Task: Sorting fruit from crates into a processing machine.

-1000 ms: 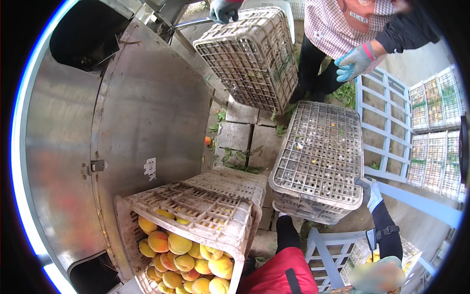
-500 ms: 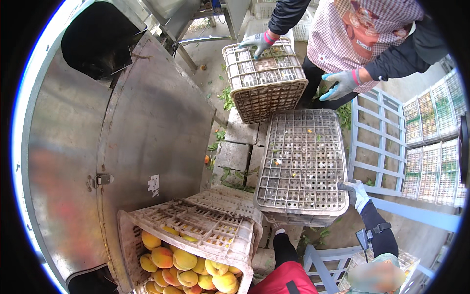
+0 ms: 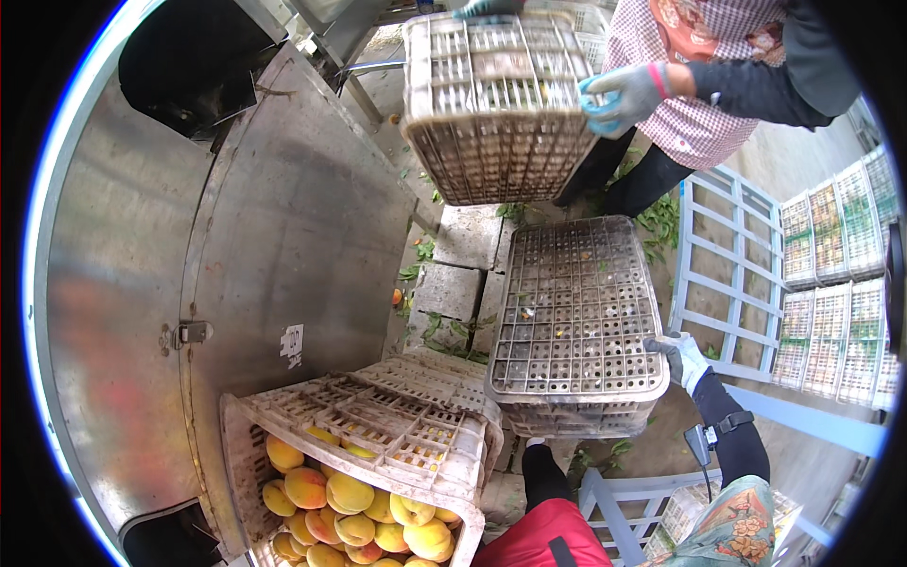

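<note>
In the middle, a grey plastic crate point(image 3: 578, 312) rests with its gridded, perforated face upward. My right hand point(image 3: 682, 361), in a grey and white glove, grips the near right edge of this crate. My left hand is out of sight. At the lower left, a tilted, dirty white crate point(image 3: 354, 435) opens toward me, full of yellow-red peaches point(image 3: 350, 494). Across from me, a co-worker's gloved hands hold another crate point(image 3: 496, 104), tipped and raised off the floor; one glove point(image 3: 614, 99) is at its right side.
A large steel cabinet point(image 3: 293, 217) with a latch fills the left. Concrete blocks point(image 3: 449, 291) and scattered green leaves lie on the floor between. A light blue metal rack point(image 3: 727, 269) stands at the right, beside stacked white crates point(image 3: 836, 321).
The co-worker has lifted the far crate up and slightly left, and the second glove now takes its right side. My right hand stays on the middle crate, which has barely shifted.
</note>
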`<state>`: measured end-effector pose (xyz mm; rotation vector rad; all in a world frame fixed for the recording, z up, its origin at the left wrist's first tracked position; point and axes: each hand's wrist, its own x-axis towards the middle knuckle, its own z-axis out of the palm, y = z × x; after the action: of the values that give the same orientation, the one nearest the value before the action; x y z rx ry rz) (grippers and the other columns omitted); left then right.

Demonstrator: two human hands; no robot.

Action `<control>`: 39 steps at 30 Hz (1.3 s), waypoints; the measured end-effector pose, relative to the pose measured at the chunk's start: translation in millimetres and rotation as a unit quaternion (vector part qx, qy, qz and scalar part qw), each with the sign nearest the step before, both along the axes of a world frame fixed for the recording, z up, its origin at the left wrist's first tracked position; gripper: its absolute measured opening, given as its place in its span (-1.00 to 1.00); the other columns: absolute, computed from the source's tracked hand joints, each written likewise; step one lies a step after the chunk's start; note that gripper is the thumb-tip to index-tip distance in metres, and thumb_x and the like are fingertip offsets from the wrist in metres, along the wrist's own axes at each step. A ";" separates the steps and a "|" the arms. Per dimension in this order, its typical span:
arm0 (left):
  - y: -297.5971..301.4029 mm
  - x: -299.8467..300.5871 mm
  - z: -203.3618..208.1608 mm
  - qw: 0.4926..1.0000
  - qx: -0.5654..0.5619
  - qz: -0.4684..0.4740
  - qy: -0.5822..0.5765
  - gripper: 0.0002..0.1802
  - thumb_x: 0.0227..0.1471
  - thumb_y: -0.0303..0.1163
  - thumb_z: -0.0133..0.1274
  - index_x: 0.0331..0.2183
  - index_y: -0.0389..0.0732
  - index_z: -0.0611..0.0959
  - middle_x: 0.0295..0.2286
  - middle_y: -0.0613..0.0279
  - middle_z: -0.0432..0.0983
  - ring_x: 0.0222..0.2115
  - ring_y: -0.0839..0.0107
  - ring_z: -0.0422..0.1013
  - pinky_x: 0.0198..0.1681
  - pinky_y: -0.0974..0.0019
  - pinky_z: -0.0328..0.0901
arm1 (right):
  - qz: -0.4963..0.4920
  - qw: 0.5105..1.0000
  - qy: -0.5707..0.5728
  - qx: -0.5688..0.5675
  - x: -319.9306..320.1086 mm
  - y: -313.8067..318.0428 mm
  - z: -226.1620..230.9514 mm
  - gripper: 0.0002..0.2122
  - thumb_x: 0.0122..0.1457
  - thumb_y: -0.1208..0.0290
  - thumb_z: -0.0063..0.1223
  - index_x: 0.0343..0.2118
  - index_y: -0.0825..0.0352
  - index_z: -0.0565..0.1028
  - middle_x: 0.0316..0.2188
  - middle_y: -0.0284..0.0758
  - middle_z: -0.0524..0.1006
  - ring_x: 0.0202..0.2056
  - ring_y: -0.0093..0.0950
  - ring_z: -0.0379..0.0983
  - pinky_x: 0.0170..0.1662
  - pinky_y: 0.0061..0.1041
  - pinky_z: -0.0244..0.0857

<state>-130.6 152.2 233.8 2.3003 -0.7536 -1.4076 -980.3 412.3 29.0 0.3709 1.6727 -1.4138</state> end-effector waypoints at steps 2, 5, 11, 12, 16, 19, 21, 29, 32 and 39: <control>0.6 -0.2 -2.6 1.000 -0.006 0.015 0.005 -0.53 0.25 -0.23 -0.24 0.09 -0.29 0.33 0.03 0.08 0.33 -0.01 0.26 0.28 0.04 0.18 0.22 | -0.001 1.000 0.003 -0.010 -2.4 -4.8 1.9 -0.66 -0.05 0.47 0.33 -0.21 0.49 0.49 -0.35 -0.24 0.59 -0.34 -0.45 0.55 -0.24 -0.45 0.46; 2.0 2.1 -0.9 0.999 -0.013 0.035 0.021 -0.55 0.24 -0.27 -0.22 0.08 -0.30 0.35 0.01 0.07 0.35 -0.03 0.26 0.30 0.02 0.19 0.24 | -0.056 0.996 -0.018 -0.068 -8.1 -26.3 19.4 -0.65 -0.02 0.50 0.28 -0.16 0.51 0.47 -0.29 -0.21 0.58 -0.30 -0.40 0.55 -0.19 -0.41 0.48; 15.1 26.9 22.7 0.979 -0.034 0.152 0.133 -0.60 0.24 -0.35 -0.18 0.05 -0.32 0.38 -0.02 0.04 0.38 -0.08 0.25 0.34 -0.03 0.20 0.29 | -0.005 0.998 0.046 -0.033 -35.2 -59.3 27.6 -0.64 -0.05 0.45 0.33 -0.21 0.47 0.47 -0.34 -0.22 0.58 -0.35 -0.43 0.55 -0.26 -0.44 0.48; 15.4 22.7 21.0 0.995 -0.049 0.061 0.067 -0.62 0.23 -0.35 -0.16 0.02 -0.32 0.41 -0.06 0.05 0.41 -0.11 0.26 0.35 -0.07 0.20 0.31 | 0.004 0.997 0.069 -0.032 -39.8 -60.5 19.8 -0.63 -0.07 0.43 0.35 -0.22 0.47 0.47 -0.36 -0.22 0.58 -0.37 -0.44 0.55 -0.27 -0.45 0.47; 13.9 -8.5 37.5 0.901 -0.039 -0.333 -0.274 -0.65 0.19 -0.29 -0.12 -0.10 -0.31 0.52 -0.18 0.10 0.48 -0.21 0.27 0.40 -0.17 0.20 0.36 | 0.024 0.995 0.093 -0.028 -53.9 -93.6 16.7 -0.67 -0.10 0.35 0.40 -0.36 0.44 0.49 -0.46 -0.32 0.57 -0.46 -0.53 0.51 -0.36 -0.52 0.44; 18.9 -32.7 43.2 0.971 -0.029 -0.147 -0.186 -0.60 0.17 -0.20 -0.10 -0.10 -0.29 0.52 -0.18 0.14 0.48 -0.22 0.26 0.40 -0.18 0.17 0.36 | -0.016 0.994 0.073 -0.079 -44.6 -128.3 -24.3 -0.73 -0.10 0.48 0.39 -0.38 0.42 0.50 -0.47 -0.37 0.56 -0.48 -0.58 0.48 -0.36 -0.56 0.42; 14.5 -62.3 52.1 0.996 -0.033 0.036 -0.077 -0.58 0.15 -0.17 -0.09 -0.08 -0.28 0.51 -0.16 0.16 0.47 -0.20 0.25 0.39 -0.18 0.16 0.36 | -0.055 0.992 0.049 -0.106 -20.3 -155.5 -67.9 -0.76 -0.08 0.52 0.37 -0.38 0.42 0.50 -0.46 -0.37 0.56 -0.47 -0.59 0.48 -0.34 -0.56 0.42; 4.2 -89.9 70.3 0.619 0.071 -0.580 -0.525 -0.51 -0.11 -0.21 0.21 -0.14 -0.25 0.52 -0.31 0.08 0.55 -0.36 0.28 0.44 -0.30 0.16 0.38 | 0.129 0.974 0.108 0.152 117.2 -194.6 -302.3 -0.86 -0.09 0.53 0.30 -0.52 0.36 0.50 -0.61 -0.38 0.50 -0.57 -0.56 0.40 -0.49 -0.50 0.28; 5.7 -95.2 74.8 0.683 0.017 -0.535 -0.497 -0.44 -0.17 -0.13 0.27 -0.16 -0.25 0.53 -0.36 0.05 0.57 -0.41 0.29 0.43 -0.31 0.17 0.36 | 0.076 0.989 0.050 0.120 139.0 -208.3 -334.2 -0.73 -0.15 0.36 0.39 -0.47 0.39 0.53 -0.60 -0.34 0.51 -0.59 -0.54 0.36 -0.47 -0.45 0.25; 1.4 -74.3 51.6 0.971 -0.075 -0.022 -0.226 -0.63 0.12 -0.27 -0.01 -0.05 -0.21 0.51 -0.26 0.19 0.51 -0.30 0.29 0.39 -0.28 0.21 0.35 | 0.461 0.846 0.192 0.188 103.4 -210.6 -339.7 -0.68 0.11 0.41 0.01 -0.03 0.13 0.49 -0.33 -0.14 0.54 -0.35 -0.26 0.53 -0.32 -0.36 0.40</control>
<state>-204.8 153.6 285.4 2.5206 -1.0047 -0.8075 -876.9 201.7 -310.6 -0.5126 2.0291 -0.4374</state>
